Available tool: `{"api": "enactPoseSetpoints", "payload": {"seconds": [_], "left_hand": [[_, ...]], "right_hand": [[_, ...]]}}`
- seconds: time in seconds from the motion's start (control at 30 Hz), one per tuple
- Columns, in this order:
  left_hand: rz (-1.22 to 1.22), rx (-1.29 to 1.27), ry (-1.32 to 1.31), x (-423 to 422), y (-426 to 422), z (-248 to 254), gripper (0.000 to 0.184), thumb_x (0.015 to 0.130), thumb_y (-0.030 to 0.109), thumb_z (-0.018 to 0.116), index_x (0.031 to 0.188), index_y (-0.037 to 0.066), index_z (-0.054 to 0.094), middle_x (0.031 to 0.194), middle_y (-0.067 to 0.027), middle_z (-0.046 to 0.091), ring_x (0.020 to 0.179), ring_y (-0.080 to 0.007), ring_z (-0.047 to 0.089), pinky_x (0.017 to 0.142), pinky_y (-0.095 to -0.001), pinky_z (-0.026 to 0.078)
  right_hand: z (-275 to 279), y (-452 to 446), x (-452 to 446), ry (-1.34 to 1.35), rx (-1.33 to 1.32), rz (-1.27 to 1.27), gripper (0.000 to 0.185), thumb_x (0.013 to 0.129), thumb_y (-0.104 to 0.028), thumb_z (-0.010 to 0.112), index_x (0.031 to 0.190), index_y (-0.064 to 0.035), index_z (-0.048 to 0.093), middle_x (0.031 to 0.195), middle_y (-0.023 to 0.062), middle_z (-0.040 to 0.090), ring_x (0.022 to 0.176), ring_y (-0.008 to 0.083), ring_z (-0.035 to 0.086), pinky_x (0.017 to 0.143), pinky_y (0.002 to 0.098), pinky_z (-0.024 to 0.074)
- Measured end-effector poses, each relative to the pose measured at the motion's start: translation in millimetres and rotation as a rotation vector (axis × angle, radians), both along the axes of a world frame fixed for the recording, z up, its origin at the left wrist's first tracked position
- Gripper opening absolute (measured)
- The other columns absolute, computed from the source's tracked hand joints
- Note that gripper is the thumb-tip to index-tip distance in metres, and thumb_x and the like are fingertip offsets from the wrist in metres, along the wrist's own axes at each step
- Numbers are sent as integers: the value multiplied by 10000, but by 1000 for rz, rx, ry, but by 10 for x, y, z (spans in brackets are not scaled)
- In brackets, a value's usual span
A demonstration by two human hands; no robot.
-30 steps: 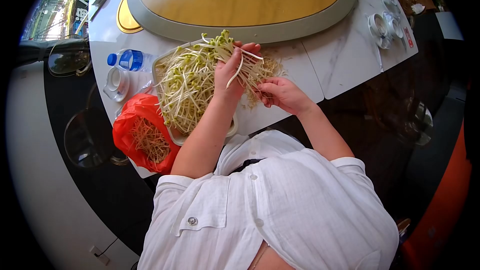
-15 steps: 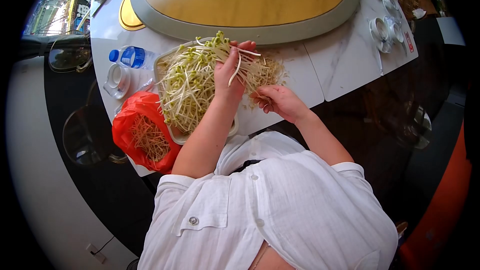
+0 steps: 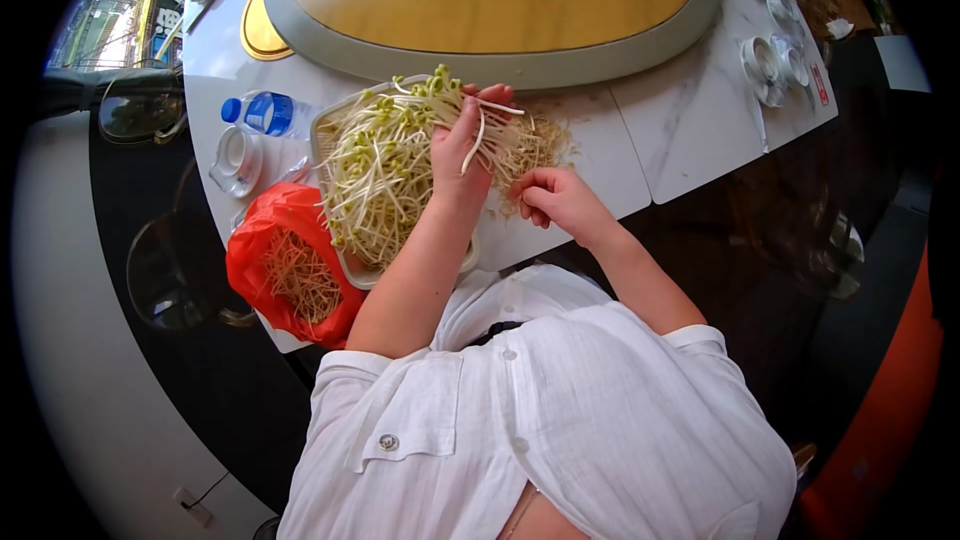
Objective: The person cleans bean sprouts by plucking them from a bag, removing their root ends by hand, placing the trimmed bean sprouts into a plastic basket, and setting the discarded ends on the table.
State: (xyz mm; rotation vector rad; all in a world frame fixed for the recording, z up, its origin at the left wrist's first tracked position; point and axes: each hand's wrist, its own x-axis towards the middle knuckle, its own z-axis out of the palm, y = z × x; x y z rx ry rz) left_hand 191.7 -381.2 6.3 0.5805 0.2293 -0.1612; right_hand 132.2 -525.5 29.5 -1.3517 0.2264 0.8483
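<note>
A bunch of bean sprouts [image 3: 440, 95] lies in my left hand [image 3: 462, 145], whose fingers wrap round the stems, at the right edge of a pale tray [image 3: 352, 275]. More sprouts [image 3: 375, 175] are heaped in that tray. My right hand [image 3: 560, 202] is just below and right of the bunch, its fingers curled together by the root ends; what they pinch, if anything, is too small to make out. Thin brown root ends [image 3: 540, 143] lie scattered on the white table beyond my hands.
At the left, a red plastic bag [image 3: 250, 250] holds brown trimmings [image 3: 302, 280]. Behind it are white cups [image 3: 238, 155] and a water bottle [image 3: 268, 113]. A large grey-rimmed turntable [image 3: 500, 70] fills the back. More cups [image 3: 762, 65] stand at the right.
My right hand's fingers have shifted slightly at the root ends and curled in more tightly. My left hand keeps its hold on the sprouts, and the view has moved very slightly.
</note>
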Motion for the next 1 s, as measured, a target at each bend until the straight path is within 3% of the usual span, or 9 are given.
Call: {"api": "enactPoseSetpoints", "payload": {"seconds": [0.13, 0.27, 0.43, 0.57, 0.63, 0.73, 0.87, 0.93, 1.0], "left_hand": [[63, 87, 18, -23, -16, 20, 140, 910, 107, 460, 1032, 43, 484, 1057, -172, 587, 1036, -278, 553, 869, -385, 460], [46, 165, 50, -61, -92, 101, 151, 911, 109, 461, 1045, 42, 473, 1052, -169, 593, 1013, -264, 566, 849, -368, 469], [34, 86, 62, -58, -52, 77, 144, 918, 114, 442, 1042, 44, 464, 1112, -183, 560, 1065, -283, 534, 892, -382, 457], [8, 28, 108, -60, -38, 128, 141, 927, 124, 420, 1038, 46, 457, 1163, -193, 531, 1107, -298, 507, 925, -390, 449], [9, 21, 109, -59, -39, 147, 144, 928, 125, 418, 1044, 47, 453, 1165, -192, 530, 1111, -299, 505, 929, -392, 446], [3, 21, 105, -63, -39, 140, 151, 929, 128, 415, 1054, 47, 444, 1170, -191, 527, 1118, -300, 499, 935, -396, 441], [-17, 33, 81, -63, -63, 142, 159, 930, 133, 415, 1059, 44, 440, 1177, -190, 523, 1133, -305, 488, 948, -401, 430], [-31, 54, 90, -74, -81, 191, 159, 930, 134, 413, 1058, 43, 440, 1179, -190, 521, 1137, -306, 485, 950, -401, 427], [-46, 75, 99, -69, -82, 177, 159, 931, 135, 411, 1057, 42, 440, 1181, -190, 520, 1140, -307, 482, 953, -402, 425]], "right_hand": [[188, 76, -77, -405, -333, -248, 117, 807, -82, 550, 884, -11, 603, 734, -20, 570, 621, 52, 493, 553, 197, 410], [264, 224, 31, -537, -263, -266, 111, 788, -66, 560, 873, -14, 607, 730, 5, 581, 612, 78, 504, 564, 220, 419], [211, 240, -8, -774, -642, -136, 140, 765, -69, 583, 888, -15, 620, 788, 88, 595, 603, 148, 538, 585, 269, 445], [197, 253, 10, -803, -647, -158, 137, 774, -85, 591, 882, -8, 625, 814, 90, 602, 621, 155, 559, 591, 274, 454], [235, 254, 34, -680, -508, -228, 150, 766, -101, 589, 880, -12, 630, 784, 127, 588, 659, 260, 583, 621, 332, 473], [183, 272, 76, -662, -449, -229, 164, 766, -131, 601, 874, -10, 624, 775, 132, 585, 643, 262, 580, 606, 331, 471], [199, 294, 110, -682, -520, -212, 165, 756, -154, 616, 852, -19, 622, 775, 122, 591, 648, 251, 583, 605, 326, 471], [168, 296, 124, -808, -698, -148, 150, 760, -116, 629, 846, 6, 617, 743, 88, 598, 599, 169, 559, 579, 259, 460], [173, 271, 137, -785, -649, -135, 145, 760, -112, 626, 843, 7, 614, 743, 77, 602, 606, 149, 558, 580, 251, 458]]}}
